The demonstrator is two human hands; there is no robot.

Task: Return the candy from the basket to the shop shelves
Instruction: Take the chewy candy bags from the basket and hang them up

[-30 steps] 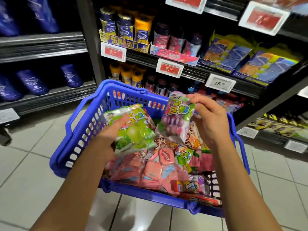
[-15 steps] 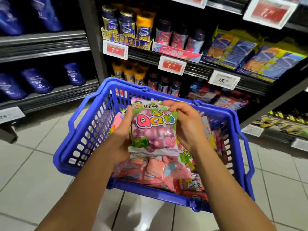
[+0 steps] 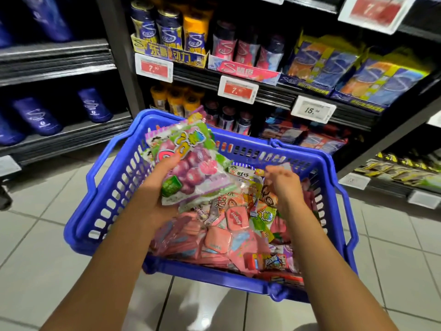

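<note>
Head view: the blue basket (image 3: pixel 105 187) sits heaped with candy packets (image 3: pixel 229 235), pink ones thick along the near side. The left hand (image 3: pixel 157 194) grips a stack of gummy bags (image 3: pixel 188 163), thumb clamped on top, lifted above the heap. The right hand (image 3: pixel 284 185) hovers over the packets, fingers loosely curled, holding nothing. Shop shelves (image 3: pixel 274 96) stand behind, stocked with canisters (image 3: pixel 167 29).

Dark shelves to the left hold blue pouches (image 3: pixel 94 105), some standing and some leaning. White price tags with red panels (image 3: pixel 154 67) hang along the shelf edges, and one white tag (image 3: pixel 313 109) reads 15. Below lies a pale tiled floor (image 3: pixel 28 237) with dark grout lines. At the far left edge a grey label (image 3: pixel 8 165) sits low on a shelf front.
</note>
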